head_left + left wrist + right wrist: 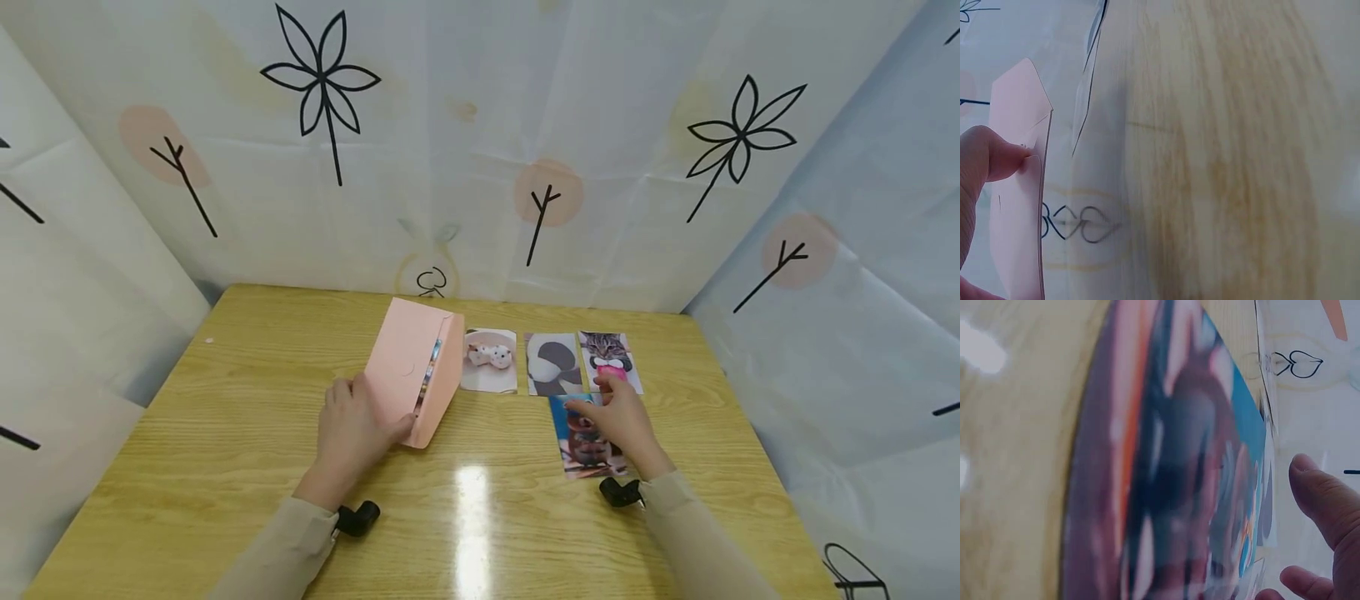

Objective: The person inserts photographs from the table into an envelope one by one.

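Envelope (405,354) tilts in left hand (352,427); blue-cornered photo (581,446) lies beneath right hand (628,421).

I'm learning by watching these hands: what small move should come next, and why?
Probably have the right hand pinch the blue-and-brown picture: the hand is over it, but its thumb looks clear of it in the right wrist view, while the left hand holds the pink envelope with its opening ajar.
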Tool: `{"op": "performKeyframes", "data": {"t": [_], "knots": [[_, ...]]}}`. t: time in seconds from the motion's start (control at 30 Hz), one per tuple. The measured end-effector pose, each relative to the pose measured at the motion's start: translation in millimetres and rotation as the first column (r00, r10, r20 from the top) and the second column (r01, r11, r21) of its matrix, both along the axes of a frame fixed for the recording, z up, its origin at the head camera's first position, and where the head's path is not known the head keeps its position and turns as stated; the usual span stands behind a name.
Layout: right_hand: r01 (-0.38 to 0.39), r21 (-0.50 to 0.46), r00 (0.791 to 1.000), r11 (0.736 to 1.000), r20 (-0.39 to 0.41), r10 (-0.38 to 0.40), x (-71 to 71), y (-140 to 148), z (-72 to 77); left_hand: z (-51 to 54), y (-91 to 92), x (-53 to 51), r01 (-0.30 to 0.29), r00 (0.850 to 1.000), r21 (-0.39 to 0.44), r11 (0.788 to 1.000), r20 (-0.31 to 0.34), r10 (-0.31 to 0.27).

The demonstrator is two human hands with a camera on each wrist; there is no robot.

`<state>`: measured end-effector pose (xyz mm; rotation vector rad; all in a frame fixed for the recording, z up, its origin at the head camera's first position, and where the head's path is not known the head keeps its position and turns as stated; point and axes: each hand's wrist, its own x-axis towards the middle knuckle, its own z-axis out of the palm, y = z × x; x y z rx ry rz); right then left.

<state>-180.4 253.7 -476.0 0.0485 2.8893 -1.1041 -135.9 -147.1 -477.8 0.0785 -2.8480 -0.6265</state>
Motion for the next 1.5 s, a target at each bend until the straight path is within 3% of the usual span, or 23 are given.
{"op": "performKeyframes", "data": {"t": [0.27,0.6,0.83,1.27,1.5], "knots": [[0.021,0.027,1.000,0.999,0.017,-0.022,0.2,4.8,-3.5,-0.8,2.3,0.9,0.001,1.000,0.011,1.000,0.001,-0.001],[0.024,0.121,0.999,0.992,-0.037,-0.020,-0.9,7.8,-8.9,-3.8,3.9,0.3,0.007,1.000,0.009,1.000,-0.003,-0.007],[0.037,0.144,0.999,0.989,0.017,-0.040,1.0,6.7,-8.4,-2.9,4.4,0.7,0.011,1.000,0.008,1.000,-0.002,-0.011],[0.031,0.137,0.999,0.990,0.036,-0.036,-0.4,7.7,-8.8,-4.1,5.0,1.2,0.007,1.000,0.005,1.000,0.001,-0.007],[0.086,0.165,0.993,0.983,0.060,-0.097,4.2,4.7,-2.6,-3.9,4.6,0.9,0.003,1.000,0.006,1.000,0.013,-0.004]]}}
